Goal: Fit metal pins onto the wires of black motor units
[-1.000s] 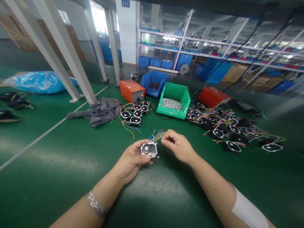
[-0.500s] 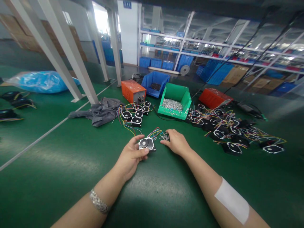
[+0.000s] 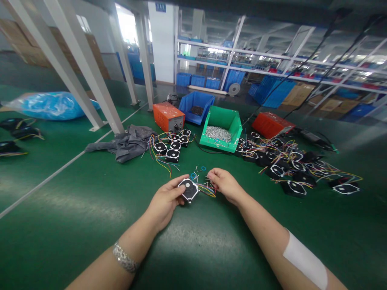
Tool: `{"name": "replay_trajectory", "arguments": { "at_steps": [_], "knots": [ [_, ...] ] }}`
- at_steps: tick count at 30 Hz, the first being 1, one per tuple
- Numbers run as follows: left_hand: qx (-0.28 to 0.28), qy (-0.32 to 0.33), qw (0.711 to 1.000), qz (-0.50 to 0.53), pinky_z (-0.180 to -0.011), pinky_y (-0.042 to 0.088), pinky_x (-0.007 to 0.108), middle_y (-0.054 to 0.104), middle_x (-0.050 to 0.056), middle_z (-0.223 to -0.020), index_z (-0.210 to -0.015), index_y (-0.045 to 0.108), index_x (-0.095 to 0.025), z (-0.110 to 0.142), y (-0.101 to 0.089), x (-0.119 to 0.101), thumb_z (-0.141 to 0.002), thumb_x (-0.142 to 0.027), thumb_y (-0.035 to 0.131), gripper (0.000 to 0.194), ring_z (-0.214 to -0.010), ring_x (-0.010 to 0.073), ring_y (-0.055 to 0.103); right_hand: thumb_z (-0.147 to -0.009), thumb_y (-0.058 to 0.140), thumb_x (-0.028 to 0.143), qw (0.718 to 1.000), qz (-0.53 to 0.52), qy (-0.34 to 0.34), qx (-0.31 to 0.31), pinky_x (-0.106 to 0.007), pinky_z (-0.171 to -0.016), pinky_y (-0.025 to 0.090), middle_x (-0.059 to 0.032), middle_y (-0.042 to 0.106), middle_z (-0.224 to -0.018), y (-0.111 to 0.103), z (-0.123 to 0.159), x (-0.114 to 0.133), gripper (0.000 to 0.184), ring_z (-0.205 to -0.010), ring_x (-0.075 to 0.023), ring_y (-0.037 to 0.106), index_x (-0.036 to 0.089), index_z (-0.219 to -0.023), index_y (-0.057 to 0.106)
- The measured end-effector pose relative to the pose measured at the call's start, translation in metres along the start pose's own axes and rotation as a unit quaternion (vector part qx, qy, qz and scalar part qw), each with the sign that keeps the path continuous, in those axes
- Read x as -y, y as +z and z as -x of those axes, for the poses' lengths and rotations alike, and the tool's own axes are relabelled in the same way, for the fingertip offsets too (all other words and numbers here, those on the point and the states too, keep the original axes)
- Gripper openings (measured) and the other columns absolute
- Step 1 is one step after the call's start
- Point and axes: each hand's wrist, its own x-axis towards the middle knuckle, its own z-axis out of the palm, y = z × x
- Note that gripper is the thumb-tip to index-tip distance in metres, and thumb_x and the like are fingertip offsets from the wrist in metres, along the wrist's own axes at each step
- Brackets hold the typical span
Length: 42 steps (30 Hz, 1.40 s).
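My left hand (image 3: 165, 203) grips a small black square motor (image 3: 190, 191) with a silver rim, its thumb on the round centre. Coloured wires (image 3: 208, 190) run from the motor towards my right hand (image 3: 226, 186). That hand's thumb and fingertips are pinched together close to the mat; whatever is between them is too small to make out. Loose screws (image 3: 196, 176) lie scattered on the green mat (image 3: 193, 245) just beyond the motor. Beside them is a thin blue ring (image 3: 203, 168).
A green bin (image 3: 208, 141) of screws stands ahead, beside a blue bin (image 3: 208, 105) with dark small parts. Orange boxes (image 3: 165, 114) flank the bins. More wired motors lie in a left group (image 3: 172, 154) and a right pile (image 3: 278, 169). A grey cloth (image 3: 133, 143) lies left.
The motor has turned in my left hand, so its wires now point right. My right hand has gone from loosely open over the screws to a pinch, slightly right and lower.
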Motion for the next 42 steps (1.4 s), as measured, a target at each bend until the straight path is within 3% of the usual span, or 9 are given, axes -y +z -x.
{"name": "replay_trajectory", "arguments": {
  "at_steps": [2,4,6,9,19,25,31,36,42],
  "knots": [
    [0.012,-0.005,1.0,-0.013,-0.052,0.036,0.02,0.059,0.003,-0.079,-0.1,0.051,-0.016,0.001,0.001,-0.001,-0.067,-0.019,0.058,0.034,-0.06,0.0095,0.052,-0.079,0.037,0.029,0.981,-0.183,0.038,0.04,-0.018,-0.037,0.024,0.0069,0.034,-0.045,-0.001,0.002,0.0,0.017,-0.039,-0.0067,0.03,0.016,-0.073,0.045],
    [0.025,-0.009,0.999,-0.021,-0.052,0.036,0.021,0.06,0.002,-0.073,-0.092,0.051,-0.016,0.002,0.002,-0.003,-0.064,-0.019,0.06,0.029,-0.059,0.0104,0.053,-0.072,0.049,0.031,0.93,-0.354,0.064,0.075,-0.017,-0.035,0.019,0.0079,0.033,-0.044,-0.002,0.005,0.001,0.017,-0.038,-0.0048,0.027,0.015,-0.071,0.046],
    [0.034,-0.015,0.999,-0.026,-0.052,0.036,0.021,0.059,0.001,-0.066,-0.082,0.051,-0.016,0.003,0.003,-0.003,-0.063,-0.02,0.062,0.022,-0.056,0.01,0.052,-0.065,0.059,0.03,0.892,-0.437,0.067,0.095,-0.016,-0.035,0.017,0.0076,0.035,-0.044,-0.003,0.008,0.003,0.02,-0.038,-0.0037,0.027,0.014,-0.068,0.048],
    [0.047,-0.02,0.998,-0.029,-0.053,0.036,0.021,0.059,0.0,-0.064,-0.074,0.053,-0.014,0.003,0.001,-0.003,-0.062,-0.021,0.062,0.017,-0.054,0.0093,0.051,-0.059,0.066,0.029,0.87,-0.475,0.065,0.116,-0.016,-0.034,0.016,0.007,0.039,-0.045,-0.002,0.014,0.011,0.023,-0.038,-0.003,0.03,0.013,-0.066,0.05],
    [0.06,-0.02,0.997,-0.033,-0.053,0.036,0.02,0.057,0.0,-0.063,-0.076,0.054,-0.012,0.002,-0.001,0.0,-0.064,-0.019,0.061,0.015,-0.053,0.0079,0.049,-0.064,0.06,0.027,0.925,-0.364,-0.009,0.111,-0.018,-0.038,0.022,0.0038,0.048,-0.055,0.006,0.026,0.026,0.015,-0.04,-0.0032,0.032,0.013,-0.069,0.06],
    [0.059,-0.022,0.998,-0.03,-0.053,0.036,0.02,0.057,0.0,-0.063,-0.075,0.055,-0.012,0.002,0.0,0.0,-0.063,-0.019,0.062,0.016,-0.054,0.0079,0.05,-0.069,0.056,0.017,0.968,-0.218,-0.117,0.05,-0.023,-0.059,0.037,0.0003,0.053,-0.064,0.003,0.025,0.029,0.007,-0.062,-0.0097,0.049,0.014,-0.069,0.062],
    [0.059,-0.022,0.998,-0.011,-0.054,0.036,0.02,0.057,-0.001,-0.063,-0.074,0.055,-0.013,0.001,-0.001,0.0,-0.062,-0.018,0.063,0.015,-0.054,0.0078,0.05,-0.07,0.054,0.013,0.973,-0.139,-0.18,0.026,-0.023,-0.061,0.038,-0.0002,0.053,-0.067,0.0,0.027,0.032,0.01,-0.065,-0.0104,0.05,0.016,-0.07,0.063],
    [0.054,-0.022,0.998,0.0,-0.053,0.037,0.02,0.058,-0.001,-0.062,-0.074,0.051,-0.013,0.002,-0.001,0.001,-0.064,-0.017,0.062,0.015,-0.054,0.0079,0.051,-0.07,0.054,0.014,0.971,-0.182,-0.147,0.044,-0.023,-0.059,0.037,0.0003,0.053,-0.066,-0.002,0.025,0.03,0.009,-0.063,-0.0096,0.049,0.016,-0.07,0.063],
    [0.032,-0.022,0.999,0.009,-0.049,0.036,0.018,0.058,-0.003,-0.056,-0.074,0.046,-0.016,0.002,0.0,0.0,-0.062,-0.016,0.064,0.022,-0.049,0.0074,0.052,-0.067,0.056,0.03,0.931,-0.35,0.017,0.098,-0.018,-0.036,0.024,0.0048,0.044,-0.05,0.001,0.024,0.026,0.019,-0.039,-0.0043,0.033,0.013,-0.075,0.059]
  ]
}}
